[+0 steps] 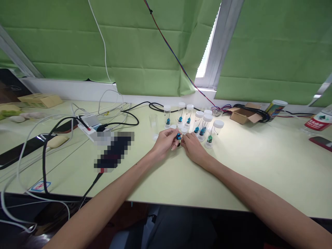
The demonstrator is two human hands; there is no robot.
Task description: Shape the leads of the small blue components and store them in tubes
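Just above the middle of the table, my left hand (164, 142) pinches a small blue part (178, 136) with a dark round bit below it. My right hand (194, 148) is closed right beside that part, its fingertips almost meeting the left ones. What its fingers grip is too small to make out. Around and behind my hands stand several clear tubes with white caps, such as a left one (167, 116) and a right one (217, 128). Blue parts with thin dark wires sit inside them; the rightmost holds a green part (210, 139). Left of my hands is an uncapped clear tube (154, 126).
A power strip (89, 126) with tangled cables and a pixelated dark object (114, 152) lie to the left. At the back right are an opened cardboard box (241, 114), a black cable coil (256, 111) and a can (278, 108). A large bottle (319, 121) stands far right.
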